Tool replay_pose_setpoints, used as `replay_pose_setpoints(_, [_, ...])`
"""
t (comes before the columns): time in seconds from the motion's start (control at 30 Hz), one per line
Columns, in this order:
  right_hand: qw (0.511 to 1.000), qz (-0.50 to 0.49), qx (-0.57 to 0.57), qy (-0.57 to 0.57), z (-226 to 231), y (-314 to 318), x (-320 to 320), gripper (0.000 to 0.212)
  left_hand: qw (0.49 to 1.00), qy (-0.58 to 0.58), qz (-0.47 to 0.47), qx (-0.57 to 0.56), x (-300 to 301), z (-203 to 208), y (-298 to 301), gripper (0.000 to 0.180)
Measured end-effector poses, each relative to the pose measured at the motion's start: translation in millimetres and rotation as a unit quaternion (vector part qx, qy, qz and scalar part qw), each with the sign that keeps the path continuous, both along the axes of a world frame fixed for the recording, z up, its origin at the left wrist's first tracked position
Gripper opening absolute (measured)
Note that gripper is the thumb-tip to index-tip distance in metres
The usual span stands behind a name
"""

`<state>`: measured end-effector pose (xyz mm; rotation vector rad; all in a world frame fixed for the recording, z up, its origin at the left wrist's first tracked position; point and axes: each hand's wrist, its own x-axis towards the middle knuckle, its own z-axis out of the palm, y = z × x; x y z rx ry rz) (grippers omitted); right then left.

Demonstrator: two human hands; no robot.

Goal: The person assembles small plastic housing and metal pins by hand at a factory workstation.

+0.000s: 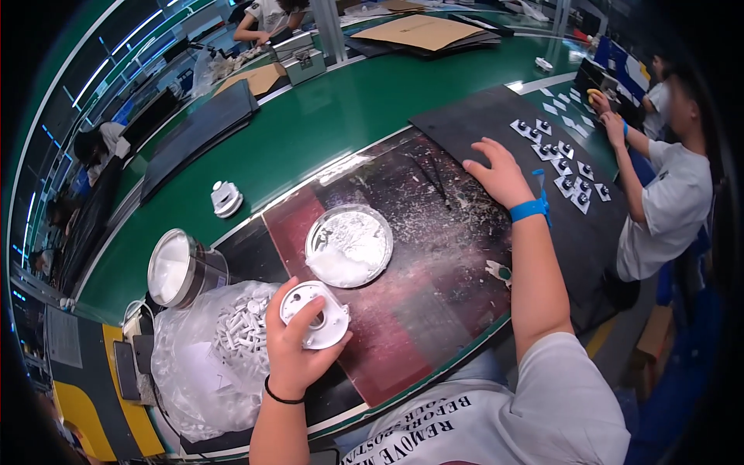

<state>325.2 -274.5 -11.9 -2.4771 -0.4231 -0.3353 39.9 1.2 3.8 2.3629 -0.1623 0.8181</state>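
My left hand [293, 353] grips a round white plastic housing [332, 332] with holes in its face, the thumb lying over its middle. Just beyond it sits a shallow round dish [388, 249] holding white paste [335, 267]. My right hand [496, 177] reaches out over the edge of the black mat [465, 116], fingers apart and nothing in them; a blue strap circles its wrist. To the right of that hand, several small white plates with black round parts [564, 165] lie on the mat. A clear plastic bag [186, 372] of small white cylinders [244, 325] lies left of my left hand.
A metal tin [209, 267] stands behind the bag. Another white housing [227, 199] rests on the green belt [310, 132]. Black sheets [198, 139] and cardboard [418, 31] lie farther off. A co-worker [666, 186] works at the right. Phones [125, 370] lie at the left.
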Motion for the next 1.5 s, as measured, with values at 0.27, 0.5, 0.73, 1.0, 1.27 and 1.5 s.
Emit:
replay_pose_setpoints(0.27, [0.952,-0.292,-0.047,0.075,4.1,-18.6,21.3,0.065,1.0,0.007,0.004,-0.001,-1.6,-0.5,3.4,0.06])
replay_pose_setpoints(0.5, [0.943,-0.303,-0.094,0.096,-7.3,-50.0,22.9,0.06,1.0,-0.005,-0.001,0.005,3.0,3.1,-1.9,0.057])
replay_pose_setpoints(0.73, [0.988,-0.12,-0.093,0.006,17.7,-62.9,-42.1,0.056,1.0,0.0,0.016,-0.015,-3.0,-1.6,4.6,0.056])
replay_pose_setpoints(1.0, [0.973,-0.219,0.075,0.013,10.7,-214.8,-24.5,0.052,1.0,0.009,0.001,0.0,-0.2,1.7,-0.9,0.056])
replay_pose_setpoints(1.27, [0.96,-0.253,-0.002,0.116,-1.6,-227.5,4.8,0.057,1.0,0.012,0.004,-0.004,-1.5,2.5,-0.5,0.056])
replay_pose_setpoints(1.5, [0.955,-0.206,-0.144,0.159,-10.3,-237.4,21.5,0.056,1.0,0.018,-0.011,0.018,-0.9,3.6,-2.4,0.054])
